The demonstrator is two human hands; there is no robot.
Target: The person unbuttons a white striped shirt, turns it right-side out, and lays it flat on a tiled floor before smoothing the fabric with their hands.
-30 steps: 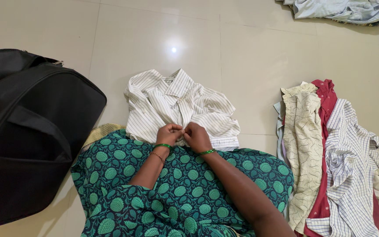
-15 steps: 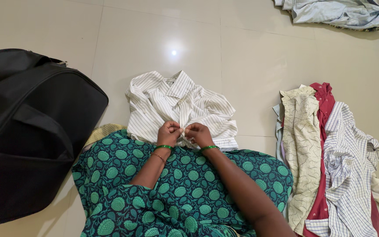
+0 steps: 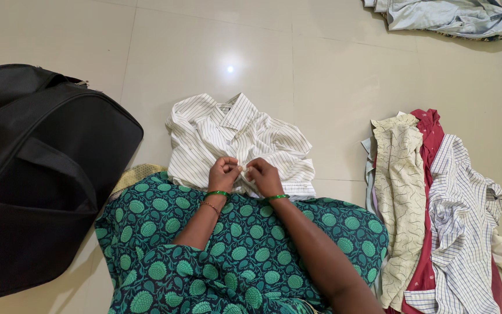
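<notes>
A white shirt with thin dark stripes (image 3: 236, 136) lies on the tiled floor in front of my lap, collar pointing away from me. My left hand (image 3: 222, 174) and my right hand (image 3: 264, 176) meet at the shirt's front placket near its lower part. Both pinch the fabric between thumb and fingers, knuckles almost touching. Each wrist carries a green bangle. My lap is covered by green patterned cloth (image 3: 233, 250).
A large black bag (image 3: 36, 168) stands at the left, close to my knee. A pile of shirts (image 3: 437, 209), cream, red and checked, lies at the right. More pale clothing (image 3: 448, 14) lies at the far top right. Glossy floor tiles (image 3: 321, 75) stretch beyond.
Both hands have shifted slightly up along the shirt's front and stay pinched on the fabric. The view has tilted a little; nothing else has moved.
</notes>
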